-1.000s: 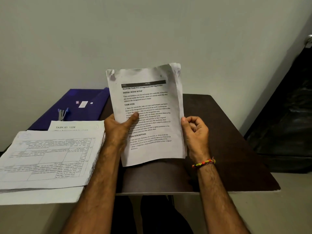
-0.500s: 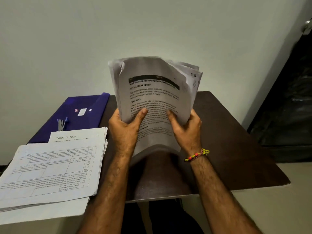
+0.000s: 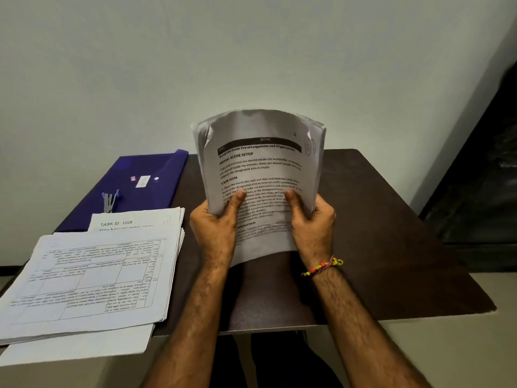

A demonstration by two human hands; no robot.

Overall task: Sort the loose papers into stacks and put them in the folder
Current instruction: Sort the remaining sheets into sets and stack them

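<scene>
Sheaf of papers [image 3: 260, 175]: held upright above the dark table [image 3: 377, 247], long axis vertical, heading at the top and facing the person; sheets bow outward at the top, lower edge hangs free over the table's middle
Left hand [image 3: 216, 228]: grips the sheaf's left edge, thumb on the front page, fingers hidden behind
Right hand [image 3: 310, 222]: grips the right edge the same way; a beaded bracelet [image 3: 321, 266] in red and yellow circles the wrist
Print on sheaf: "HOME" in a black bar, then "INITIAL SCENE SETUP" and "TASK GOAL"; body text partly blurred
Stacks of papers [image 3: 92, 275]: lie flat at the table's left, overhanging its front edge; top sheet a printed grid form, the one behind reads "TASK ID: 1228"
Folder [image 3: 145, 186]: blue, flat, smooth plastic, at the table's far left corner behind the stacks, with a small white label
Table: dark brown, matte, rounded corners
</scene>
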